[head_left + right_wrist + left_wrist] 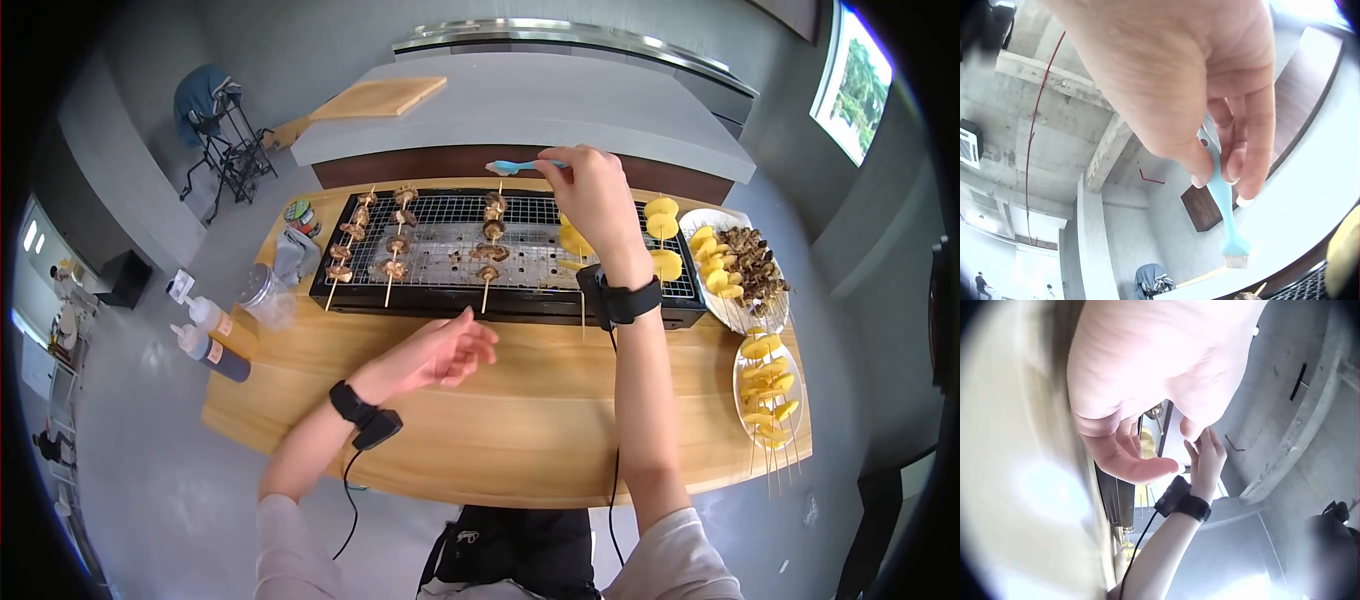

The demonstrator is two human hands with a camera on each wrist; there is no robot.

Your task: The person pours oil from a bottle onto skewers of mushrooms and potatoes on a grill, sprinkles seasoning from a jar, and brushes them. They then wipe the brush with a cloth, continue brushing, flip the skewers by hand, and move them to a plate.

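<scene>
My right hand (600, 205) is raised over the far side of the black grill (430, 308). Its thumb and fingers pinch a light blue basting brush (1225, 209), whose pale bristles point left in the head view, above the upper end of a mushroom skewer (492, 230). Two more mushroom skewers lie at the grill's left, and skewers of yellow slices (665, 265) at its right, partly hidden by my right hand and wrist. Just in front of the grill's near edge hovers my left hand (430, 352), fingers loosely bent, holding nothing.
Right of the grill, a round plate (698, 218) bears mushroom and yellow-slice skewers; a platter (739, 400) nearer me bears more yellow-slice skewers. Two squeeze bottles (212, 352) and a clear jar (266, 300) stand left. Behind is a grey counter (540, 95) with a wooden board (380, 98).
</scene>
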